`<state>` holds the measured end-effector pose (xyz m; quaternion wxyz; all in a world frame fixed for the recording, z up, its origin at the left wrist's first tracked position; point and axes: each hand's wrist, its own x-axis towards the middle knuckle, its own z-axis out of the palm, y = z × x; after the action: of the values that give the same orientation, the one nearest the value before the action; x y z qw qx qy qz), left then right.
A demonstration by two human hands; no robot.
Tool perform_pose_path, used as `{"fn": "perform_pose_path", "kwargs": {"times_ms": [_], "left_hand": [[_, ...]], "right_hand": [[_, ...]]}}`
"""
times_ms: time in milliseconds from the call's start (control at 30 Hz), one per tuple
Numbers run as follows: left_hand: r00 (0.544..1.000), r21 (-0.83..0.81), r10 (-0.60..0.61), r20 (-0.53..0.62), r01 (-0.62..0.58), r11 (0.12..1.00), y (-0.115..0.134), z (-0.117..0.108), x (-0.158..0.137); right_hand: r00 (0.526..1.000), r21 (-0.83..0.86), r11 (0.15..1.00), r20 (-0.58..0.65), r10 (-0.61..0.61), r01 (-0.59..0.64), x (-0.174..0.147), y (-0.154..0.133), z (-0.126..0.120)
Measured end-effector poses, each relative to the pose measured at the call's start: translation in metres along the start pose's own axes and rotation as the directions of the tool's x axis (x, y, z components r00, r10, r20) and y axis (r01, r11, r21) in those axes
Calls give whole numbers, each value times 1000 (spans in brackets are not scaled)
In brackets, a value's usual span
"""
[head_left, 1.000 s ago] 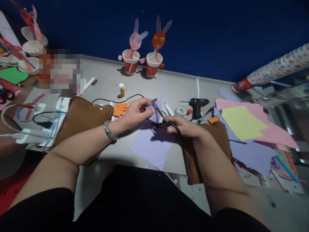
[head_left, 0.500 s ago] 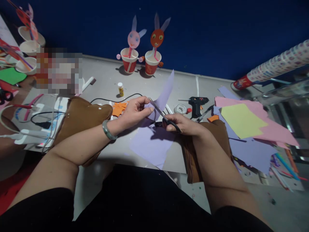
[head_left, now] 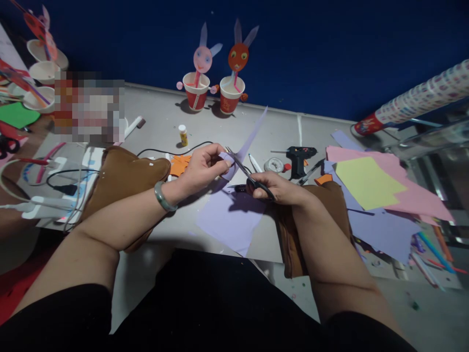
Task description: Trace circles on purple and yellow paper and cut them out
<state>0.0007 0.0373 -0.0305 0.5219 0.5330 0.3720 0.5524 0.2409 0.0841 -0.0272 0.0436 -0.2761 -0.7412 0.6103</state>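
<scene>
My left hand point(head_left: 208, 166) pinches a piece of purple paper point(head_left: 248, 141) whose narrow pointed end sticks up and away to the right. In my right hand point(head_left: 274, 187) is a pair of scissors point(head_left: 239, 165) with black handles, its blades lying at the purple piece beside my left fingertips. Below both hands a larger purple sheet point(head_left: 227, 220) lies on the table. A dark slim tool point(head_left: 240, 188), perhaps a cutter, rests just under the scissors, partly hidden. Orange paper pieces point(head_left: 179, 166) lie behind my left wrist.
Two rabbit figures in red paper cups, one pink point(head_left: 197, 95) and one orange point(head_left: 232, 98), stand at the back. A black glue gun point(head_left: 298, 159) lies right of my hands, near stacked coloured paper point(head_left: 366, 183). Brown cushions point(head_left: 132, 171) and a power strip point(head_left: 54, 208) flank my arms.
The purple piece has turned in my left hand, so its upright part looks narrower and leans further right. A pen behind it now shows. The right hand has hardly moved.
</scene>
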Motion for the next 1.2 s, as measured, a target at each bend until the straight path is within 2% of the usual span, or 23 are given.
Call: {"fn": "perform_pose_path", "kwargs": {"times_ms": [433, 633, 1000, 1200], "left_hand": [[1000, 16, -3, 4, 3, 1000, -3, 1, -2], [999, 50, 31, 30, -32, 998, -7, 1, -3], [999, 40, 37, 25, -38, 998, -6, 1, -2], [998, -19, 34, 55, -33, 999, -3, 1, -3]], "right_hand": [[999, 4, 999, -19, -40, 40, 2, 0, 2], [999, 8, 1000, -32, -19, 19, 3, -1, 4], [999, -9, 1000, -31, -24, 24, 2, 2, 2], [999, -15, 1000, -33, -21, 20, 2, 1, 1]]}}
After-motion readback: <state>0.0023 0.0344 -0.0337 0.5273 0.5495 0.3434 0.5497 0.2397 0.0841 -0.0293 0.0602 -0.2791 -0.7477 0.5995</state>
